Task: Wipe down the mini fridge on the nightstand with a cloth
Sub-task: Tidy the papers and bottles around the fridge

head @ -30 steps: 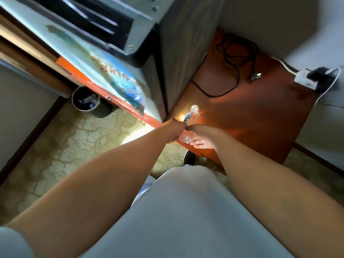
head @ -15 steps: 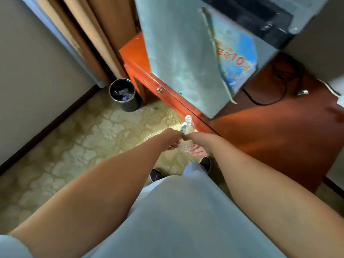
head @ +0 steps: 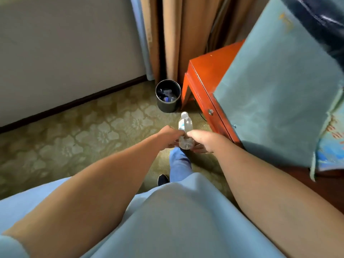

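A pale green mini fridge (head: pixel 275 101) stands on the orange-red nightstand (head: pixel 206 71) at the right, a blue poster hanging on its side. I hold a small clear plastic water bottle (head: pixel 185 123) with a white cap over the carpet, in front of the nightstand's corner. My left hand (head: pixel 171 135) grips its lower body from the left. My right hand (head: pixel 202 140) grips it from the right. No cloth is in view.
A black waste bin (head: pixel 168 95) with rubbish inside stands on the patterned carpet beside the nightstand's left leg. Brown curtains (head: pixel 178 34) hang behind it, next to a pale wall with a dark skirting board. My leg and dark shoe (head: pixel 162 179) show below the hands.
The view has swung left: the fridge and nightstand shifted to the right, the bin and curtains came to the middle. Both hands still hold the bottle, which is now over the carpet.
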Motion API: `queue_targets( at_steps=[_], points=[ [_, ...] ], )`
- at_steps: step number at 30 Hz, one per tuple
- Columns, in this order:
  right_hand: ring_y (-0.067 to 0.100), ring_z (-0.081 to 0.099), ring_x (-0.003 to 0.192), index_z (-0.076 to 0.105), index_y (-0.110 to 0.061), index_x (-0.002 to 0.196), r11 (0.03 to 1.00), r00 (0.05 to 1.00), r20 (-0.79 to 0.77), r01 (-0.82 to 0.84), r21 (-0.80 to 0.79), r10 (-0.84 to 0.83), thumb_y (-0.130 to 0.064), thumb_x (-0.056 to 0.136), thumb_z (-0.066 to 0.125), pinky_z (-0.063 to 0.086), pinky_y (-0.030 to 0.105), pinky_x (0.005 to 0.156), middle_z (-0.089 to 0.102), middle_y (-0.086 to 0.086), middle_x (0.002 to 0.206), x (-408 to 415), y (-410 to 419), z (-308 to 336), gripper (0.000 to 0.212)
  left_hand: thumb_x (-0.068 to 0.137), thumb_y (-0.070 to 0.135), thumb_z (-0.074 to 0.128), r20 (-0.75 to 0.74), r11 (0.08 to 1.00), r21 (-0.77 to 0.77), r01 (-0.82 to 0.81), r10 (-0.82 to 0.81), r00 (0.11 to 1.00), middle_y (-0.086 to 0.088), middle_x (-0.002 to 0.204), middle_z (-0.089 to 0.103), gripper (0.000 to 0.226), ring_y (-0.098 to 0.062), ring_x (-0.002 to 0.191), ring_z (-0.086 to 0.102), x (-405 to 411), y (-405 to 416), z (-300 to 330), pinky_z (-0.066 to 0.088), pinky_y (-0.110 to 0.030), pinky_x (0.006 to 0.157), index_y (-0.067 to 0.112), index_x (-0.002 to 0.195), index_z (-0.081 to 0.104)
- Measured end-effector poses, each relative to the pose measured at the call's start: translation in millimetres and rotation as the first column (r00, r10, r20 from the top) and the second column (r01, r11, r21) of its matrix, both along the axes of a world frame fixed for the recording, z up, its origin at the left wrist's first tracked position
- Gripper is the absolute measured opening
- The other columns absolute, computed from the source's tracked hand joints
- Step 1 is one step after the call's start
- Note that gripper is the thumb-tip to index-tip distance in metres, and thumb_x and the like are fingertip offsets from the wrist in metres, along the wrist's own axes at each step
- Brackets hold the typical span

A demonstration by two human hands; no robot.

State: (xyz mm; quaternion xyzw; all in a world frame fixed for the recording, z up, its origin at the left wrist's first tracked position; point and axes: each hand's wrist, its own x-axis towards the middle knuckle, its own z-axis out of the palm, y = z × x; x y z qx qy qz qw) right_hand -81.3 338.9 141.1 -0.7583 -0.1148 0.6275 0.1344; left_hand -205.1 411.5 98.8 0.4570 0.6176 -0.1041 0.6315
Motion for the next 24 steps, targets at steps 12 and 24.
queue_targets(
  at_steps=[12,24],
  points=[
    [0.015,0.061,0.073,0.063,-0.016,0.112,0.987,0.986,-0.044,-0.160,-0.019,0.159,-0.030,0.095,0.059,0.053,0.026,0.066,0.069,0.006,0.097,45.8,195.1,-9.4,0.022,0.095,0.028,0.061,-0.089,0.984,0.021,-0.180,0.181,0.979,-0.010,0.093,0.078,0.023,-0.020,0.078,0.073,37.4,170.2,-7.4,0.062,-0.037,0.086,0.007,0.104,0.067],
    [0.023,0.068,0.099,0.063,-0.017,0.120,0.991,0.994,-0.024,-0.107,-0.084,0.105,-0.043,0.098,0.057,0.056,0.040,0.095,0.070,0.008,0.110,86.9,297.6,-42.4,0.034,0.094,0.014,0.050,-0.098,0.970,-0.113,-0.214,0.204,0.974,-0.009,0.074,0.059,0.015,-0.020,0.062,0.054,82.1,264.4,-29.2,0.035,-0.021,0.048,0.012,0.083,0.061]
  ],
)
